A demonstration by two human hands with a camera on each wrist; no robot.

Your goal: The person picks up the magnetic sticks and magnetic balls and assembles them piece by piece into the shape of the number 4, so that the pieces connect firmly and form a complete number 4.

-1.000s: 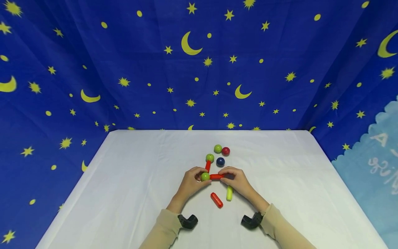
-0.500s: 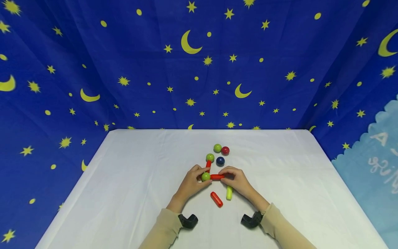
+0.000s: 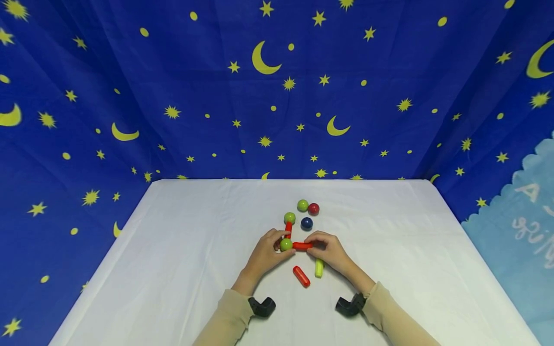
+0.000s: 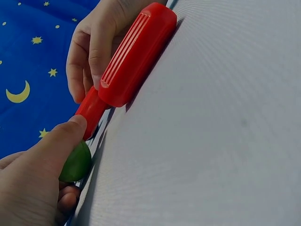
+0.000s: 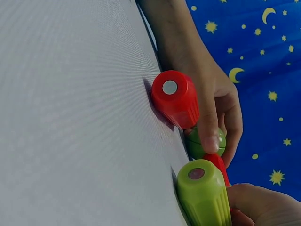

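My left hand [image 3: 267,253] grips a green ball [image 3: 286,245] between thumb and fingers. From its right side a red rod [image 3: 300,246] runs to my right hand [image 3: 331,251], whose thumb and fingers pinch the rod's other end. A second red rod [image 3: 288,231] extends away from the gripped ball, partly covered by the left fingers, with another green ball [image 3: 289,218] at its far end. In the left wrist view the left thumb lies over the joint of green ball [image 4: 77,162] and red rod [image 4: 92,112].
Nearer the person lie a loose red rod [image 3: 301,277] and a yellow-green rod [image 3: 319,269], each with a round disc in its end. Beyond the hands sit a dark blue ball [image 3: 307,223], a red ball [image 3: 313,209] and a green ball [image 3: 302,205]. A white cloth [image 3: 195,250] covers the table.
The far green ball and the red rod leading to it have swung slightly left. Both hands keep their holds and have hardly moved.
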